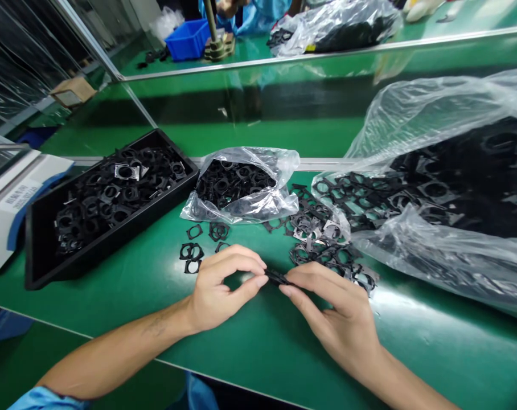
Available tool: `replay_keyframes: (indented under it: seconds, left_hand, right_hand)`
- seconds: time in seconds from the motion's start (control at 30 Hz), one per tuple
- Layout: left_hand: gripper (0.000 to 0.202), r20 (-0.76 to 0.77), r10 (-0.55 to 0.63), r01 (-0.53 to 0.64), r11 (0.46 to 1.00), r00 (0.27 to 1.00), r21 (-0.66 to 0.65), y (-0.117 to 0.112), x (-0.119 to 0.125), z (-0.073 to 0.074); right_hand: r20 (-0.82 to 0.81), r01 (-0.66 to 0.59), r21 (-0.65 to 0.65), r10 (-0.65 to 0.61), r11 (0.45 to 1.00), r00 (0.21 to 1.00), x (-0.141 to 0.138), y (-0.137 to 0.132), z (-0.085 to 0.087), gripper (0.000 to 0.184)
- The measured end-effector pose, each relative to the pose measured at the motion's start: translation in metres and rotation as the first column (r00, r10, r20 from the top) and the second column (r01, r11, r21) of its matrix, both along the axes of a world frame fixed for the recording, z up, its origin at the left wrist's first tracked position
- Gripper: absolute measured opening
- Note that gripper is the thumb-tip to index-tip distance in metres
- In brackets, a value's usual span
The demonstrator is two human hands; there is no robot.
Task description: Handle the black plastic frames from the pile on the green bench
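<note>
Between my two hands, above the green table, is a small flat black part (276, 277), seen nearly edge-on. My left hand (224, 285) pinches its left end with thumb and fingertips. At the other end, thumb and fingers of my right hand (337, 310) are closed on the same part. Whether it is one piece or two pressed together I cannot tell. Several loose black ring-shaped frames (193, 266) lie just beyond my left hand. A heap of similar frames (314, 228) spreads beyond my right hand.
A black tray (109, 245) full of such parts stands at left. Behind my hands lies a small clear bag (241, 213) of rings; a large open bag (433, 256) fills the right. Beyond a metal-edged divider (284, 62) are a blue bin (188, 40) and a person's blue sleeves (262, 17).
</note>
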State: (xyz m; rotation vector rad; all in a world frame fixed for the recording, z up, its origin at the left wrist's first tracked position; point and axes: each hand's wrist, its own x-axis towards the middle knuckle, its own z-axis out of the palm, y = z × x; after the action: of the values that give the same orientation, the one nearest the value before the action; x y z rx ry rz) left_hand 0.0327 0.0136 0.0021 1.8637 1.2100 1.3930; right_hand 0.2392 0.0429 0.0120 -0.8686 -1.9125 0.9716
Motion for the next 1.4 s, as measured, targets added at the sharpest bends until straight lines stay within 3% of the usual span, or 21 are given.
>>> replay_keyframes:
  seconds: [0.33,0.4,0.5,0.6,0.73,0.83,0.9,0.93,1.0,1.07,1.13,1.27,1.4]
  left_hand:
    - [0.004,0.169,-0.004,0.047,0.967,0.986,-0.252,0.002,-0.001,0.000]
    - [0.002,0.160,-0.015,0.057,0.963,0.987,-0.265,0.001,-0.001,0.000]
    - [0.004,0.098,-0.028,0.048,0.978,0.995,-0.204,-0.002,0.000,0.001]
    - [0.008,0.023,-0.042,0.044,0.993,0.999,-0.105,-0.004,0.000,0.002]
    - [0.016,-0.080,-0.058,0.055,0.998,0.995,-0.040,0.000,-0.003,0.004]
    - [0.026,-0.184,-0.075,0.091,0.992,0.980,0.083,0.004,-0.006,0.004]
    - [0.027,-0.215,-0.095,0.130,0.980,0.972,0.154,0.005,-0.007,0.003]
    - [0.028,-0.213,-0.100,0.137,0.977,0.972,0.165,0.005,-0.006,0.002]
    - [0.028,-0.188,-0.086,0.112,0.984,0.979,0.135,0.004,-0.006,0.002]
    - [0.026,-0.151,-0.052,0.064,0.995,0.987,0.076,0.004,-0.005,0.002]
    - [0.024,-0.121,-0.029,0.035,0.998,0.992,0.042,0.004,-0.004,0.002]
    - [0.018,-0.095,-0.037,0.038,0.999,0.995,0.007,0.003,-0.002,0.001]
    - [0.010,-0.059,-0.058,0.058,0.998,0.997,-0.008,0.002,-0.002,0.001]
  right_hand:
    - [0.013,-0.006,0.019,0.006,1.000,1.000,0.000,-0.001,0.000,0.012]
    - [0.005,-0.009,-0.025,0.009,1.000,1.000,0.000,0.000,0.000,0.011]
    - [-0.031,-0.034,-0.197,0.029,0.980,0.999,0.000,0.001,0.002,0.012]
    - [-0.120,-0.096,-0.439,0.048,0.893,0.992,0.000,0.004,0.005,0.020]
    - [-0.251,-0.183,-0.699,0.002,0.691,0.968,0.000,0.008,0.008,0.031]
    - [-0.302,-0.236,-0.813,-0.039,0.533,0.952,-0.001,0.010,0.009,0.037]
    - [-0.306,-0.263,-0.834,-0.010,0.484,0.952,-0.002,0.010,0.008,0.038]
    - [-0.285,-0.252,-0.822,0.014,0.510,0.958,-0.002,0.009,0.008,0.037]
    - [-0.192,-0.166,-0.727,0.035,0.666,0.981,-0.002,0.008,0.006,0.031]
    - [-0.092,-0.055,-0.528,0.007,0.847,0.996,-0.001,0.005,0.004,0.017]
    - [-0.039,-0.012,-0.306,0.000,0.952,0.999,0.001,0.004,0.002,0.015]
    - [-0.010,-0.044,-0.024,0.044,0.999,0.999,0.002,0.003,-0.002,0.026]
    - [-0.025,-0.021,0.019,0.021,1.000,0.999,0.003,0.003,-0.003,0.028]
